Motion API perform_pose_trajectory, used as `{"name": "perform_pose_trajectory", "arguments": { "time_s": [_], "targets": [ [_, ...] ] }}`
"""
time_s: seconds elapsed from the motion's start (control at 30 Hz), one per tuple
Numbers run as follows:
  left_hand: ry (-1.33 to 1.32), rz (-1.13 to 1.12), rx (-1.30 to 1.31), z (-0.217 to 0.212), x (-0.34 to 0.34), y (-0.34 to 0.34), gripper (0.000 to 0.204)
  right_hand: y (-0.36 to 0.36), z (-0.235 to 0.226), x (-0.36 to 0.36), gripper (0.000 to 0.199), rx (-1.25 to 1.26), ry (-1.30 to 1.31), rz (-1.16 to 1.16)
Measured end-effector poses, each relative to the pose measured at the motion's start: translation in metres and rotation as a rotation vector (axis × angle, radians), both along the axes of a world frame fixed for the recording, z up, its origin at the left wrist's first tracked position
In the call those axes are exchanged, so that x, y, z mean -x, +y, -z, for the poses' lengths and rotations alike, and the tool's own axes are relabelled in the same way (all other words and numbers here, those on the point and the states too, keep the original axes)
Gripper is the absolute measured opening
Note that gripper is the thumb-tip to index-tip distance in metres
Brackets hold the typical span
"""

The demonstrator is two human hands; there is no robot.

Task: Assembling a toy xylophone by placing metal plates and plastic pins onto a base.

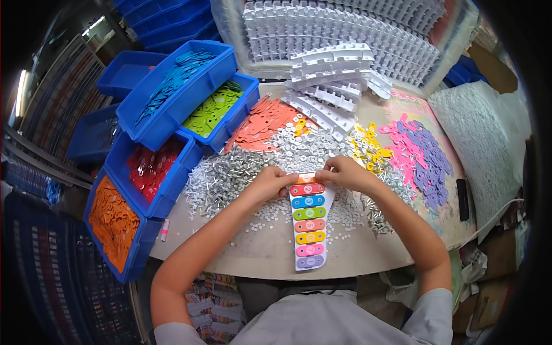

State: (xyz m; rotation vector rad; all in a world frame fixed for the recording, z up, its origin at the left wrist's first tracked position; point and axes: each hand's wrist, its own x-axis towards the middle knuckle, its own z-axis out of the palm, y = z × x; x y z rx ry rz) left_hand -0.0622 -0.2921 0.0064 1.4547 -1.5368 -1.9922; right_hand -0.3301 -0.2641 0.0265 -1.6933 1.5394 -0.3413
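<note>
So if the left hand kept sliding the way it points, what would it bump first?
Probably the right hand: the left hand points at it across the white toy xylophone's orange top bar.

Glossy plastic colour bars (309,225) on a white plastic base; shiny metal pins (224,175); matt tabletop (259,253).

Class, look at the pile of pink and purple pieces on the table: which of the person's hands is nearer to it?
Right. The right hand is beside the pink and purple pieces; the left hand is farther away, across the toy xylophone.
</note>
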Motion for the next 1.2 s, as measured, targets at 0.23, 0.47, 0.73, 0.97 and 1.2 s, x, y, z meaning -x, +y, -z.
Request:
{"name": "perform_pose_trajectory", "arguments": {
  "time_s": [0.23, 0.47, 0.73, 0.97, 1.2],
  "targets": [
    [0.055, -0.036, -0.022, 0.015, 0.007, -0.001, 0.031, -0.022, 0.003, 0.002, 0.056, -0.145, 0.101, -0.133],
    [0.076, -0.113, 0.086, 0.034, 0.013, 0.0, 0.03, -0.015, -0.001, -0.003, 0.047, -0.101, 0.211, -0.183],
    [-0.038, -0.375, 0.619, -0.015, -0.049, 0.064, 0.022, 0.087, -0.021, 0.036, 0.014, 0.594, 0.114, 0.431],
    [-0.545, -0.602, 1.066, -0.016, -0.167, 0.076, 0.009, 0.161, 0.022, 0.194, 0.03, 0.659, 0.637, 0.453],
    [-0.711, -0.455, 1.193, 0.011, -0.174, 0.067, 0.01, 0.161, 0.035, 0.187, 0.013, 0.553, 0.306, 0.594]
  ]
}}
